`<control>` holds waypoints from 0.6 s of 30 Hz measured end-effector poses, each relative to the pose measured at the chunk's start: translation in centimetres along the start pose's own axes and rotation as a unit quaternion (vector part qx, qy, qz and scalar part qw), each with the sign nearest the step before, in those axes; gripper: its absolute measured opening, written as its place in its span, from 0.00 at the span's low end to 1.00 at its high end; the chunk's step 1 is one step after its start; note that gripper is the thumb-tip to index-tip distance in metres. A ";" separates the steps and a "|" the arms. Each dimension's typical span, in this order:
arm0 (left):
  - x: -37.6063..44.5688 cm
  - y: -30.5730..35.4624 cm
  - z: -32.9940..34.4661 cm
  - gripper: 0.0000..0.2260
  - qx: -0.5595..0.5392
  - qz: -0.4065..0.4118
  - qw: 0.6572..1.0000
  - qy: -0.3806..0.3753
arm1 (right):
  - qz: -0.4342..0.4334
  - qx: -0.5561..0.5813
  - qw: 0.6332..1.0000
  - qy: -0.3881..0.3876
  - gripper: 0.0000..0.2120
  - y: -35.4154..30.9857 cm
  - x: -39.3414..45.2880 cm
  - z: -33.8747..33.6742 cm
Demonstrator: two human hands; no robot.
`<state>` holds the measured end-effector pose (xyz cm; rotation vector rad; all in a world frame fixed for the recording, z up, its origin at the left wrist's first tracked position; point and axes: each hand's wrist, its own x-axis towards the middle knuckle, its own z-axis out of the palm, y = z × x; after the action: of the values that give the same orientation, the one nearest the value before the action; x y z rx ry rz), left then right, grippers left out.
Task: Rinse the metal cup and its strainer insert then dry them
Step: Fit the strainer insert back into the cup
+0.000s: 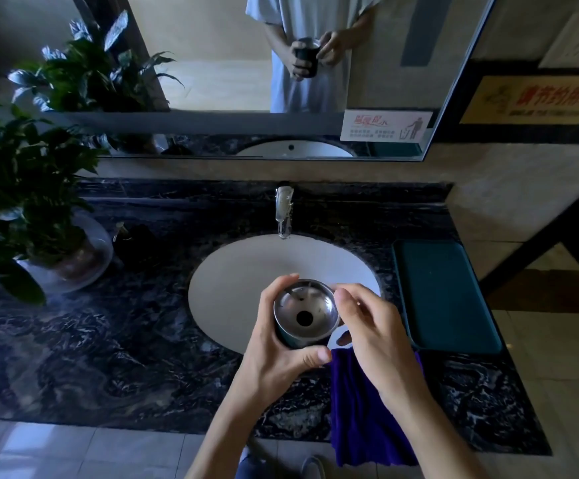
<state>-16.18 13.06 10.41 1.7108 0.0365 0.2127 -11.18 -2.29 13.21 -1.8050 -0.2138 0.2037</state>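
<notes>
Only one view here, the head cam, looking down at a sink (233, 292) set in a dark marble worktop (108, 340).

The left hand (277, 354) has the cup (304, 314) in a full grip: fingers curled round the far side, thumb across the near side. It's held over the front edge of the sink, tipped a bit toward me so I can see inside. The strainer (315, 305) sits in the cup's mouth, a shiny dish shape with a dark round hole in the middle.

The right hand (378, 326) is right up against the cup's right rim, fingertips curled in toward it. Can't tell if it's actually pinching the strainer edge or just touching the rim, so I'm not calling that grip either way.

A purple cloth (364, 409) lies on the worktop under the right wrist and hangs over the front edge. A teal tray (443, 295) lies flat to the right of the sink. The tap (284, 212) is at the back of the sink, no water that I can see. A plant (25, 188) in a glass bowl (98, 250) stands on the left. The mirror (212, 81) behind shows the same cup held in both hands.
</notes>
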 end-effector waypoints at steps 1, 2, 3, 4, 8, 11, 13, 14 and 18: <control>0.1 -0.2 -0.2 0.42 -0.004 -0.007 1.000 0.010 | 0.012 0.028 0.999 -0.027 0.13 0.0 0.0 0.2; 0.3 -0.3 -0.5 0.41 -0.003 -0.012 1.000 0.018 | 0.017 0.051 0.997 -0.056 0.14 0.0 -0.1 0.5; 0.5 -0.5 -0.8 0.40 0.000 -0.014 1.000 0.023 | 0.020 0.075 0.994 -0.082 0.14 -0.2 -0.1 0.9; 0.7 -0.7 -1.1 0.39 0.002 -0.014 1.000 0.025 | 0.023 0.098 0.990 -0.102 0.14 -0.3 -0.1 1.3; 1.9 -1.4 -2.3 0.40 -0.004 -0.021 0.999 0.031 | 0.053 0.161 0.980 -0.105 0.16 -0.8 0.7 2.9; 3.2 -2.2 -3.3 0.37 0.002 -0.023 1.000 0.019 | 0.074 0.176 0.979 -0.072 0.16 -0.4 1.7 4.0; 4.2 -2.5 -3.8 0.33 0.006 -0.023 1.000 -0.001 | 0.081 0.182 0.979 -0.047 0.15 -0.2 2.3 4.6; 4.6 -2.6 -4.0 0.33 0.000 -0.026 1.000 -0.012 | 0.083 0.183 0.979 -0.033 0.15 0.0 2.6 4.8; 5.5 -3.8 -3.7 0.35 -0.021 -0.056 0.998 -0.037 | 0.092 0.201 0.975 0.026 0.14 1.0 3.0 4.8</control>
<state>-10.97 18.03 7.84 1.6687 0.0726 0.0660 -9.48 2.70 11.01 -1.4233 0.0320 0.3076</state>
